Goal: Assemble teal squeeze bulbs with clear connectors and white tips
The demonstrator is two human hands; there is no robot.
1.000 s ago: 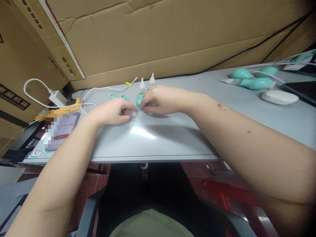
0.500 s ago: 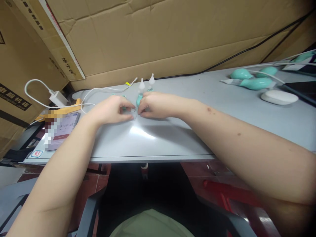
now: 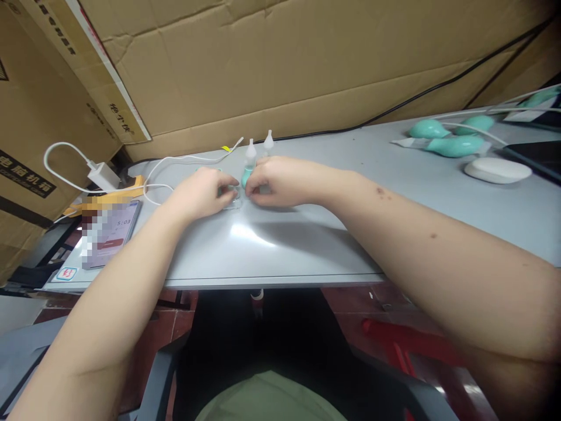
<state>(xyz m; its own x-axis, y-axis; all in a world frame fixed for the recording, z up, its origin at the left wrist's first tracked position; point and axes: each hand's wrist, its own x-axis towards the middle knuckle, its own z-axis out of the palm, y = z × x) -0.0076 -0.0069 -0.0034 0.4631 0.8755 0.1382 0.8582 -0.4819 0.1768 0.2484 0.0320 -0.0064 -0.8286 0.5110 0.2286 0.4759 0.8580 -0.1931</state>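
A small clear plastic piece point(image 3: 235, 203) is at the fingertips of my left hand point(image 3: 205, 192), whose thumb and fingers are bent around it low over the table. Part of a teal item shows behind that hand, mostly hidden. My right hand point(image 3: 283, 182) is close by on the right, fingers curled in and pressed together; what they hold, if anything, is hidden. Just behind its fingers stands a teal squeeze bulb with a translucent white tip point(image 3: 250, 153), partly covered. A second white tip point(image 3: 269, 142) rises behind my right hand, its lower part hidden.
Several teal bulbs point(image 3: 456, 146) lie at the right, near a white rounded case point(image 3: 498, 170). A phone point(image 3: 111, 237), a yellow power strip point(image 3: 127, 187) and a white charger with cable point(image 3: 104, 176) are at the left. Cardboard point(image 3: 307, 70) stands behind the table point(image 3: 272, 257).
My left thumb has drawn back toward the fingers, so more of the clear piece shows. My right hand has moved slightly; the two white tips stay in place.
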